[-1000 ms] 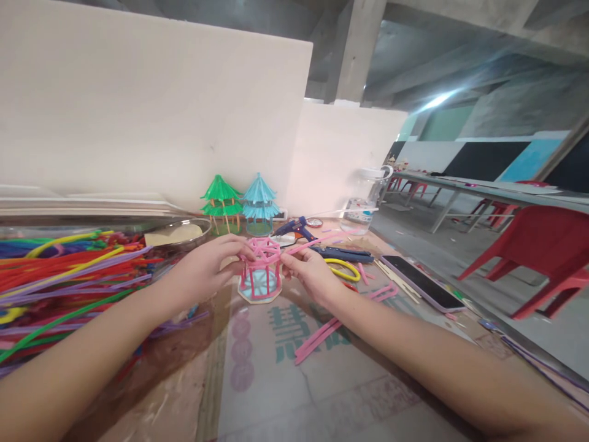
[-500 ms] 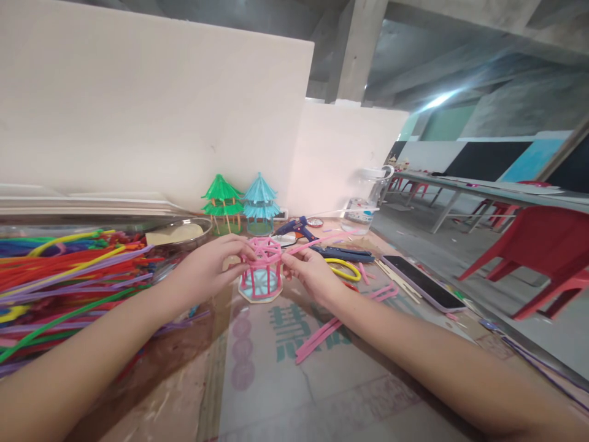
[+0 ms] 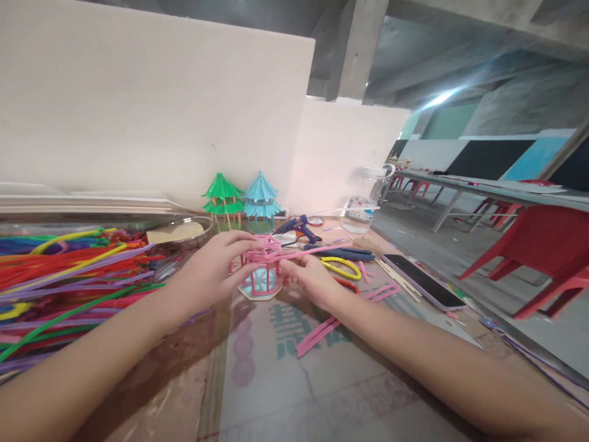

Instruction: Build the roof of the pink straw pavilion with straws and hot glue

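Observation:
A small pink pavilion frame [image 3: 267, 282] with a pale blue floor and an eight-sided base stands upright on the table. My left hand [image 3: 225, 263] is closed on the upper left of this frame, thumb in front and fingers behind. A long pink pipe cleaner [image 3: 317, 250] runs from the frame's upper rim out to the right. Against the frame's right side, my right hand [image 3: 309, 277] pinches that strip near the rim; its fingertips are partly hidden. More pink pipe cleaners [image 3: 317, 337] lie on the table by my right forearm.
Behind stand a green model pavilion [image 3: 222, 196] and a blue one [image 3: 260, 199]. A glue gun [image 3: 301, 228], yellow-handled scissors [image 3: 341, 268], a phone [image 3: 421, 281] and a clear jug [image 3: 361, 205] are to the right. Colourful pipe cleaners [image 3: 69, 276] heap at left.
My left hand has shifted slightly right across the frame's front. The pink strip's free end has swung lower, and my right hand has moved slightly down beside the frame.

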The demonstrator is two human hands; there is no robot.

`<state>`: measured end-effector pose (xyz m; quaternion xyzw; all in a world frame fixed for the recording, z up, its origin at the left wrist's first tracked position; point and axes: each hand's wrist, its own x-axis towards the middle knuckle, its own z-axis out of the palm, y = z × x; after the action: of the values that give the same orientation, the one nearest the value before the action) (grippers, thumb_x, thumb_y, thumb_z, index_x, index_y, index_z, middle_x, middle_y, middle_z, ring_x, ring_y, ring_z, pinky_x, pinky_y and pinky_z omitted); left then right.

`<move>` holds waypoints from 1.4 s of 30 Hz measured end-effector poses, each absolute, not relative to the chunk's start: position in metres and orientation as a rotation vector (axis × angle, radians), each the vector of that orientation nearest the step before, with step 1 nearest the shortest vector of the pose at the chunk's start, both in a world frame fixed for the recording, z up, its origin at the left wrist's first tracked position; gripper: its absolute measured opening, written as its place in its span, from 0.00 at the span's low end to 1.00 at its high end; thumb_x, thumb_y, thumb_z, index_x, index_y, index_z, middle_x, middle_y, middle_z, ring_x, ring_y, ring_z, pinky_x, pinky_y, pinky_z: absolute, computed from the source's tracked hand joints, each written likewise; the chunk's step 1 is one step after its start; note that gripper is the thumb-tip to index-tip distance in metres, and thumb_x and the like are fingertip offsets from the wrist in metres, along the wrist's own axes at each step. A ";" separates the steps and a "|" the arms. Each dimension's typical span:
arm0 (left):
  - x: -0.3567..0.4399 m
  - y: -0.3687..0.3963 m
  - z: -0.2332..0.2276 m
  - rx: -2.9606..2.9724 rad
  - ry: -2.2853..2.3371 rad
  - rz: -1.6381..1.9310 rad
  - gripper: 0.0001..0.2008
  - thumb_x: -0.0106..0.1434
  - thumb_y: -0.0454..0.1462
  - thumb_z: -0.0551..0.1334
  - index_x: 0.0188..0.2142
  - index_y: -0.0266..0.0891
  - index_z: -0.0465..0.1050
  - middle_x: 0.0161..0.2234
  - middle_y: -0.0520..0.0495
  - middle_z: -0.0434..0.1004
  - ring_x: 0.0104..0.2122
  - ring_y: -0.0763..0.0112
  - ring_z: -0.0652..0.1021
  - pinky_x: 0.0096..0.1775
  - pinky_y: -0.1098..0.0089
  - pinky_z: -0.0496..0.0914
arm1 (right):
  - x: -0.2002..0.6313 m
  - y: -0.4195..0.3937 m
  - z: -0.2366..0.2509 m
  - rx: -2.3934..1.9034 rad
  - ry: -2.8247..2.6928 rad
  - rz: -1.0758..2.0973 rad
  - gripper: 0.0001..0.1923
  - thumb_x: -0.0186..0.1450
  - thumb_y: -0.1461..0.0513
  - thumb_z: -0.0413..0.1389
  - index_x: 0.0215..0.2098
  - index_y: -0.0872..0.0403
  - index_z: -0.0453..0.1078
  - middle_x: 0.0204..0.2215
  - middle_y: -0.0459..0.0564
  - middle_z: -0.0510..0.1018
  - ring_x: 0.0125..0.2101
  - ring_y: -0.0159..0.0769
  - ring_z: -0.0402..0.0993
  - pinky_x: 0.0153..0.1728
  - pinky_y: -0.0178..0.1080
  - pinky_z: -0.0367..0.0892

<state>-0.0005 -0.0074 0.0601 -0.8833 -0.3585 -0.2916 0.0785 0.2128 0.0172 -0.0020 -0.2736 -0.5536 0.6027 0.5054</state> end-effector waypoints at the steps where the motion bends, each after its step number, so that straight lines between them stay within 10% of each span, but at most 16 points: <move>1: -0.001 -0.006 0.058 -2.651 -1.055 -0.868 0.17 0.68 0.45 0.56 0.50 0.39 0.75 0.52 0.39 0.76 0.53 0.57 0.75 0.54 0.56 0.70 | 0.213 0.016 -0.003 -0.661 -1.360 1.490 0.26 0.46 0.45 0.71 0.32 0.55 0.76 0.22 0.44 0.77 0.22 0.31 0.71 0.25 0.35 0.66; 42: -0.003 -0.008 0.071 -2.663 -1.027 -0.820 0.14 0.67 0.46 0.57 0.33 0.42 0.77 0.41 0.45 0.79 0.43 0.62 0.78 0.47 0.62 0.73 | 0.210 0.004 0.003 -0.570 -1.397 1.732 0.26 0.46 0.51 0.73 0.38 0.53 0.74 0.27 0.42 0.80 0.18 0.26 0.72 0.21 0.32 0.67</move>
<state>-0.0027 -0.0079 0.0713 -0.8935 -0.3444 -0.2750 0.0858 0.2098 0.0042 0.0029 -0.2262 -0.5547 0.6877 0.4101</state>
